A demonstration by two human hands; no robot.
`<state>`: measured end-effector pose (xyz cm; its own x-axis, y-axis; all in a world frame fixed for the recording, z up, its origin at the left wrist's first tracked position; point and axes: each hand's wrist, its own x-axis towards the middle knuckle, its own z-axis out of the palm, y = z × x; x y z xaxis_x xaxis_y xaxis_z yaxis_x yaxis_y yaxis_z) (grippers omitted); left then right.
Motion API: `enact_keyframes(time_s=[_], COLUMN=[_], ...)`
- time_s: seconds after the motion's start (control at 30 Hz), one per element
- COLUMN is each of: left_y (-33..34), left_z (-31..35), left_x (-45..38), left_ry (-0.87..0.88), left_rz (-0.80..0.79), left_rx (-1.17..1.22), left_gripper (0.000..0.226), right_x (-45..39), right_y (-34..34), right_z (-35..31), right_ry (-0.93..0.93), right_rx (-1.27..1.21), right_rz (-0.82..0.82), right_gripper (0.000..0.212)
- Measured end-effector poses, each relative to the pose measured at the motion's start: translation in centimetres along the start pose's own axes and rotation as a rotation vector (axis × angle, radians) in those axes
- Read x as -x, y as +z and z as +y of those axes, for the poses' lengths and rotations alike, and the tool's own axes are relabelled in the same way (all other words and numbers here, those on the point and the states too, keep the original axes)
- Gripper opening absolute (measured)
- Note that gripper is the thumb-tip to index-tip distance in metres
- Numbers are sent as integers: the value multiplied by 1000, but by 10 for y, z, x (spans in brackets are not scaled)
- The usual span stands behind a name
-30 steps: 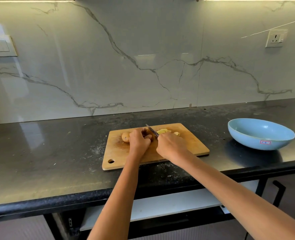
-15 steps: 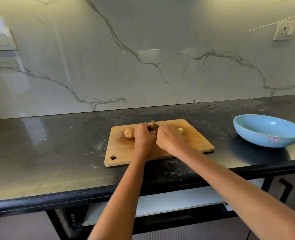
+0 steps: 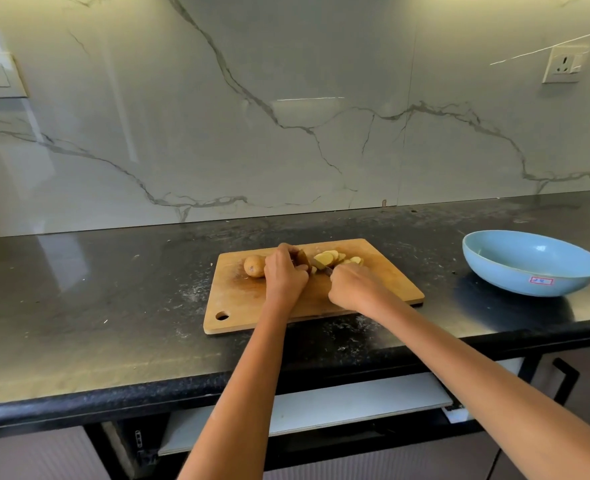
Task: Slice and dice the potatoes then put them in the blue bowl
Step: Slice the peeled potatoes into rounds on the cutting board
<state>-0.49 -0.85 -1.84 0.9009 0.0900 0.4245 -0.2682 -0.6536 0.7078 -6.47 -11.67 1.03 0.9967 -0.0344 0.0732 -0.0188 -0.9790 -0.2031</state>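
Slicing is the step in hand, judging by the fan of pale slices (image 3: 335,259) lying on the wooden cutting board (image 3: 238,306) just beyond the knife. The left hand (image 3: 284,275) has its fingers curled down over the potato being cut, which is almost wholly hidden beneath them. The right hand (image 3: 354,289) is closed round the handle of the knife (image 3: 323,266), whose blade runs between the two hands and is only partly visible. A whole potato (image 3: 254,266) sits on the board just left of the left hand, uncut. The blue bowl (image 3: 532,263) stands well apart to the right on the dark counter (image 3: 96,289), and no potato shows in it.

To do this well, the person probably needs to keep the left fingertips tucked back from the blade and let the knuckles guide the cut. The remaining piece looks short, so a slip is likelier now; turning it onto a flat face would steady it. Even slices should make the dicing tidier. The board lies slightly skewed to the counter edge, and firm downward strokes may shift it.
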Motion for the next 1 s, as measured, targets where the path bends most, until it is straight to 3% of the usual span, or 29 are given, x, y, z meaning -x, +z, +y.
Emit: enact_keyframes(time_s=[0.17, 0.4, 0.67, 0.87, 1.0], left_y=[-3, -8, -14, -18, -17], left_z=[-1, -5, -8, -10, -10], left_x=[-1, -1, 0, 1, 3], left_ry=[-1, 3, 10, 76, 28], left_rz=[-86, -155, -248, -283, -250], left_rx=[-50, 66, 19, -7, 6], left_gripper=[47, 36, 53, 32, 53], right_x=[-12, -10, -2, 2, 0], right_y=[-1, 5, 1, 2, 1], right_z=[14, 14, 20, 17, 13], right_ry=[19, 8, 12, -8, -13], right_rx=[-58, -141, -211, -207, -214], right_rz=[98, 145, 146, 138, 174], right_gripper=[26, 28, 28, 29, 30])
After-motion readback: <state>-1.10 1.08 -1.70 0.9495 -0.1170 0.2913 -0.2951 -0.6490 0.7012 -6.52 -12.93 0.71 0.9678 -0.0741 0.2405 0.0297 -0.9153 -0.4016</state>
